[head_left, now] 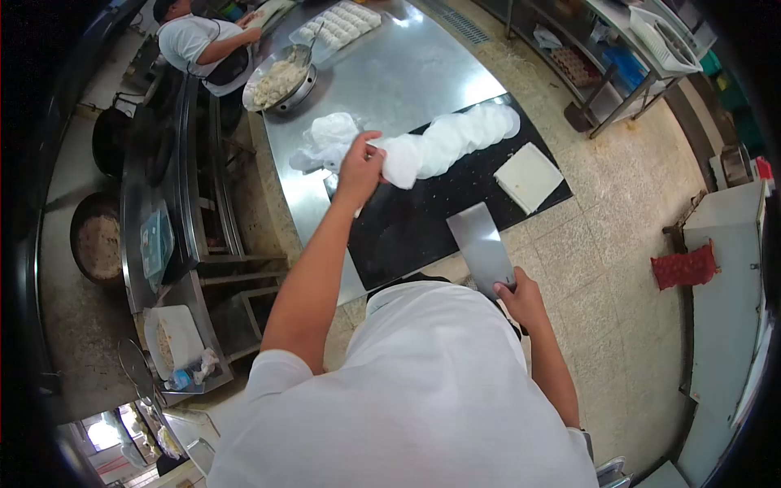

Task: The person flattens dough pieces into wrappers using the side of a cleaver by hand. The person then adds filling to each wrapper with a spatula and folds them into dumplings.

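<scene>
My left hand (361,168) is closed on the edge of a thin white round sheet (399,163), at the near end of a long overlapping row of white rounds (460,138) on the black board (403,236). Just beyond that hand lies a crumpled white plastic bag (329,137). My right hand (521,298) grips a broad cleaver (480,242) by its handle end, its blade flat side up over the board's near edge. A square white pad (529,177) rests at the board's right corner.
On the steel table (386,73) stand a metal bowl (281,84) of pale filling with a utensil and a tray (336,31) of white pieces. A co-worker (203,45) stands at the far left. Shelving (606,69) is at the right.
</scene>
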Motion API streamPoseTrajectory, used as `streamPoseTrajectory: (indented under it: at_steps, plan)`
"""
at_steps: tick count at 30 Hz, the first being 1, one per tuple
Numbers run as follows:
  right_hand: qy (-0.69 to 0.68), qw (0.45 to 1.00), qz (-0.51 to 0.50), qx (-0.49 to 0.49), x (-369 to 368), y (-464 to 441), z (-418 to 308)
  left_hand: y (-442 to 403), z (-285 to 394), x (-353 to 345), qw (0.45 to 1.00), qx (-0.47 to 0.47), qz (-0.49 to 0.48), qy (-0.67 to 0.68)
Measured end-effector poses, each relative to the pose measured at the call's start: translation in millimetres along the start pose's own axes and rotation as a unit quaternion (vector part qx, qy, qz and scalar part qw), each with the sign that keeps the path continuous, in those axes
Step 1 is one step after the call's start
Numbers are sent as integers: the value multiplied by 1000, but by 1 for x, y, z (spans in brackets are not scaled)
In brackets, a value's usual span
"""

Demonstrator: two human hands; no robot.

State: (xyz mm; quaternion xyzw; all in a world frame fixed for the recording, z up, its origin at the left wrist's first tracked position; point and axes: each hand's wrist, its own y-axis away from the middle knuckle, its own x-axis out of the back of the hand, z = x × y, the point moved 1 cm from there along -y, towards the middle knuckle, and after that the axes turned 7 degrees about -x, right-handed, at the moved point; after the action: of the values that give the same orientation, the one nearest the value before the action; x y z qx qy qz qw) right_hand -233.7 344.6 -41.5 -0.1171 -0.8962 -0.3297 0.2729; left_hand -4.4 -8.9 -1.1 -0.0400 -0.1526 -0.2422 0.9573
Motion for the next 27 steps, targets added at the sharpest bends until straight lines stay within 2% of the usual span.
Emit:
streamPoseTrajectory:
  at_steps: [2, 3, 5, 9, 10, 11, 12, 14, 16, 17, 18, 19, 21, 23, 25, 26, 27]
  plan:
    - [-99, 994, 35, 10, -9, 3, 9, -25, -32, 21, 998, 54, 34, -14]
    - [-108, 993, 47, 20, 2, 1, 14, -35, -31, 21, 999, 37, 33, -20]
    - [-137, 987, 79, -22, 8, 3, 18, -42, -54, 25, 983, 161, 66, -62]
    - [-200, 969, 140, 27, 27, 12, 1, -16, -42, 36, 984, 65, 118, -114]
    - [-256, 952, 158, 46, 36, 16, -8, -3, -50, 41, 984, 64, 117, -118]
    - [-309, 933, 175, 63, 43, 17, -17, 10, -57, 45, 966, 1, 122, -228]
    - [-385, 895, 191, 121, 48, 12, -29, 25, -63, 48, 933, -61, 125, -331]
    - [-467, 841, 210, 176, 48, -17, -36, 69, -63, 42, 922, -74, 121, -360]
    - [-483, 833, 208, 174, 43, -61, -36, 100, -64, 33, 912, -85, 108, -387]
    - [-485, 842, 206, 115, 33, -86, -28, 113, -67, 30, 913, -125, 109, -374]
    - [-520, 839, 157, -7, 27, -96, -32, 125, -69, 29, 913, -163, 111, -357]
    - [-545, 822, 106, -127, 18, -99, -35, 131, -72, 31, 917, -156, 108, -352]
    - [-550, 817, 111, -130, -1, -85, -43, 122, -80, 41, 966, -62, 86, -237]
    - [-545, 819, 114, -134, -17, -64, -54, 118, -84, 51, 969, -53, 66, -233]
    - [-526, 826, 130, -154, -44, -30, -76, 116, -64, 54, 919, -249, 67, -297]
    - [-514, 831, 135, -164, -59, -18, -84, 114, -65, 57, 926, -237, 66, -286]
    - [-465, 866, 116, -146, -75, -7, -93, 112, -69, 58, 925, -237, 60, -292]
